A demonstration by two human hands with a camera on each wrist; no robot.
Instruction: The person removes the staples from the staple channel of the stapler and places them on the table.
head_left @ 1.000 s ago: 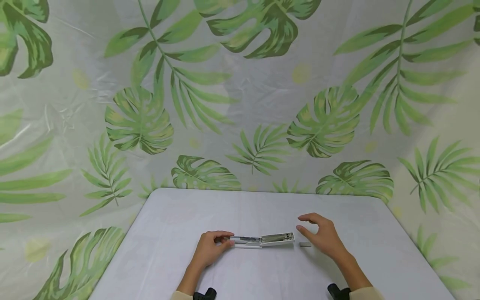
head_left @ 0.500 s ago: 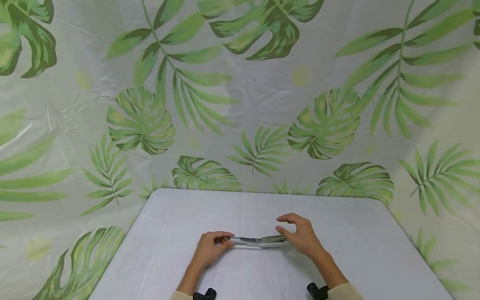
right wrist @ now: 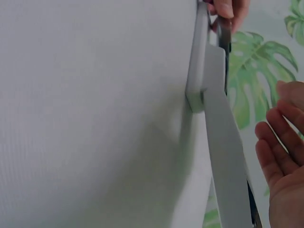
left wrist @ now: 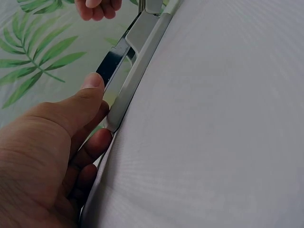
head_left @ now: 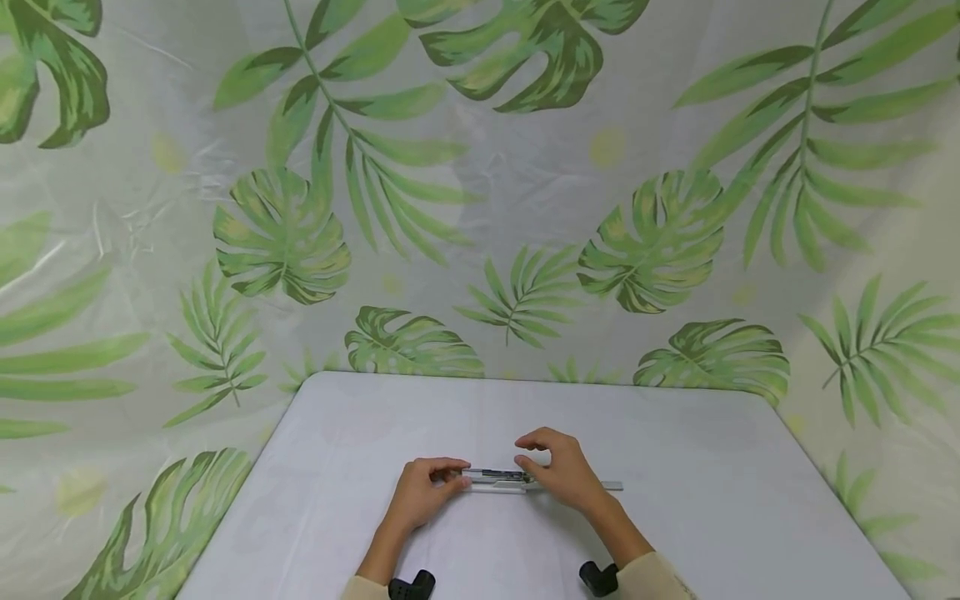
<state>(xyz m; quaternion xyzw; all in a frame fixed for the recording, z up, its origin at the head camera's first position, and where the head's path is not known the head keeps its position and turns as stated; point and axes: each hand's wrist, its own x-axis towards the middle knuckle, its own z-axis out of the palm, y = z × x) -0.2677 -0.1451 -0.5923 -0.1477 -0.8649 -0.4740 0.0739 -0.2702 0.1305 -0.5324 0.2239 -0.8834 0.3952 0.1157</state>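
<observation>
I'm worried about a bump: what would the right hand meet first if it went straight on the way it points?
Probably the left hand, which holds one end of the stapler. The right hand seems to hover above the stapler and might pass over it, but depth is unclear.

Beyond the stapler (head_left: 495, 488), the white desk (head_left: 675, 442) leaves a broad passage for a hand, as far as the leaf-print backdrop (head_left: 480, 208) that rises behind its far edge. On the near side, a lane runs in between the two forearms (head_left: 626, 529). The left hand (head_left: 422, 497) grips the stapler's left end, blocking access there. The right hand (head_left: 558, 468) obstructs the stapler's right portion (the right wrist view does show a gap between its fingers and the stapler). Between the hands, only a narrow opening remains over the stapler's middle. Farther right, a small grey strip (head_left: 613, 485) stands in the way.
</observation>
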